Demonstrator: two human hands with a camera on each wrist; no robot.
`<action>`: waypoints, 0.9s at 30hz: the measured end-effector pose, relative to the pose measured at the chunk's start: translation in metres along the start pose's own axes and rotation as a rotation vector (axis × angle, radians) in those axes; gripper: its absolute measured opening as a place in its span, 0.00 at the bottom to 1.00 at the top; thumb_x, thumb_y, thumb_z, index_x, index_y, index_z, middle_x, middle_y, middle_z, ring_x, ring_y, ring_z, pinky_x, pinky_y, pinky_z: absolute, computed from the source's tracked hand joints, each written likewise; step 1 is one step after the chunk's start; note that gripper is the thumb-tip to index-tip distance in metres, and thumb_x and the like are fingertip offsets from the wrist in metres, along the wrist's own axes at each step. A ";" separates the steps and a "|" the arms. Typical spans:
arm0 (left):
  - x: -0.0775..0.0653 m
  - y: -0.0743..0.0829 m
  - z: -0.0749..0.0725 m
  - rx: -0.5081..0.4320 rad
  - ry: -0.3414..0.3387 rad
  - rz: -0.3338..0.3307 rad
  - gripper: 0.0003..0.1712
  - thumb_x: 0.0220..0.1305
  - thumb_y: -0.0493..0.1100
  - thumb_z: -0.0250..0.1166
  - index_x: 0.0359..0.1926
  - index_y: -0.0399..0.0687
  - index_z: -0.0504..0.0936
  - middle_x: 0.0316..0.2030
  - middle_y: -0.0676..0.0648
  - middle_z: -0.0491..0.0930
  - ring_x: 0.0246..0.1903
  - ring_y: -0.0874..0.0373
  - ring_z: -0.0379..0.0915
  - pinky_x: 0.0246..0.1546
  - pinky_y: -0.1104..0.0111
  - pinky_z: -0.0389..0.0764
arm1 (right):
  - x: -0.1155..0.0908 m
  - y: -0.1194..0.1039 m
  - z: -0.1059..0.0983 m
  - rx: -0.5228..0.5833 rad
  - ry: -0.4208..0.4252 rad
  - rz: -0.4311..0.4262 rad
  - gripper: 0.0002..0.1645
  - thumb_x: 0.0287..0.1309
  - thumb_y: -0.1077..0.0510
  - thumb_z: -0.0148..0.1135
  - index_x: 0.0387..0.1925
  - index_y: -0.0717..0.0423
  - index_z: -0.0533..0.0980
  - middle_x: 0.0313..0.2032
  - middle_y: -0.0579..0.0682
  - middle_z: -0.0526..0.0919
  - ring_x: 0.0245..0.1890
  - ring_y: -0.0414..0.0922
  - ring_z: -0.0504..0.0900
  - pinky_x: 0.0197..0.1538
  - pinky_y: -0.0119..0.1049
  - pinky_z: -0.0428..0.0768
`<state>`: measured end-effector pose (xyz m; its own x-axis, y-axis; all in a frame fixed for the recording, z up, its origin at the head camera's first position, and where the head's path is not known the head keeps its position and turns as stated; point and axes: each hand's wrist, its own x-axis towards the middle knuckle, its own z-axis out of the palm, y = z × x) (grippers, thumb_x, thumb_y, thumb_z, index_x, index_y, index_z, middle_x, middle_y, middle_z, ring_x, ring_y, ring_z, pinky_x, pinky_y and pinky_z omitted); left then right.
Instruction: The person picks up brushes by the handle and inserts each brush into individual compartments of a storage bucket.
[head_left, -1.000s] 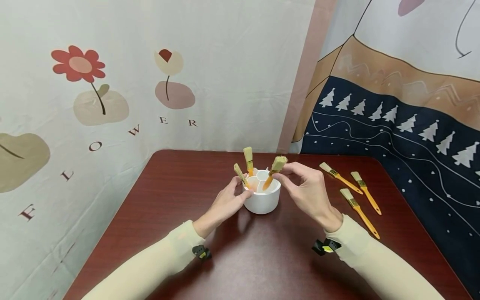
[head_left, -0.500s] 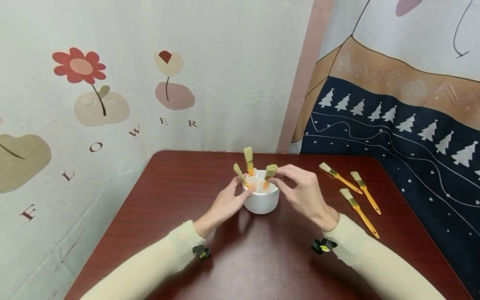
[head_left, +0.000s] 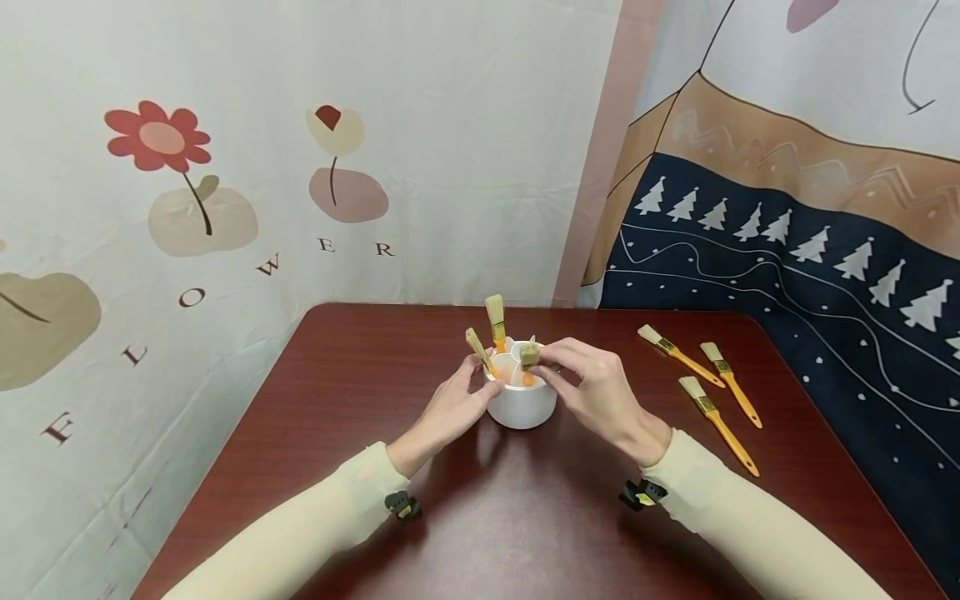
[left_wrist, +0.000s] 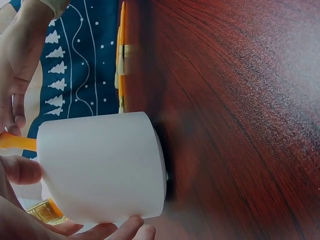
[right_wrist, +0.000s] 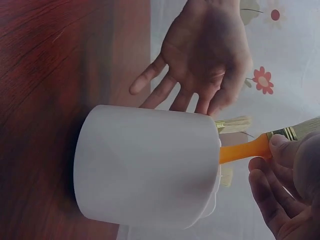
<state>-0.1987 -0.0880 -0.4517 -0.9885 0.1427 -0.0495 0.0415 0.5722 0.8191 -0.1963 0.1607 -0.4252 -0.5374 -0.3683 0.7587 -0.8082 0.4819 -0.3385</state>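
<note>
A white round holder with inner compartments (head_left: 522, 410) stands on the dark red table. My left hand (head_left: 454, 402) holds its left side, thumb at the front rim, fingers spread along the side in the right wrist view. My right hand (head_left: 602, 390) pinches a paintbrush (right_wrist: 244, 151) near its metal band, bristles up. The brush's orange handle reaches down inside the rim, its lower end hidden by the wall. Two more paintbrushes stand bristles up in the holder, one leaning left (head_left: 478, 348) and one at the back (head_left: 495, 318).
Three paintbrushes with orange handles lie on the table at the right: one at the back (head_left: 681, 356), one farther right (head_left: 732, 386) and one nearer (head_left: 720, 427). A printed curtain (head_left: 465, 150) hangs behind the table's far edge.
My right hand has moved left and slightly inward with its brush, which has turned more upright and sunk lower in the holder. The left hand stays on the holder.
</note>
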 end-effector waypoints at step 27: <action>-0.003 0.001 0.001 -0.018 -0.003 0.001 0.36 0.84 0.60 0.64 0.87 0.63 0.72 0.83 0.44 0.79 0.85 0.34 0.72 0.82 0.32 0.73 | -0.013 -0.003 0.011 -0.014 -0.082 -0.027 0.21 0.58 0.72 0.87 0.53 0.59 0.93 0.46 0.52 0.95 0.39 0.43 0.93 0.40 0.39 0.95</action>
<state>-0.1958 -0.0867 -0.4514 -0.9881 0.1454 -0.0508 0.0394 0.5571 0.8295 -0.1898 0.1557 -0.4400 -0.5336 -0.4452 0.7191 -0.8197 0.4817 -0.3100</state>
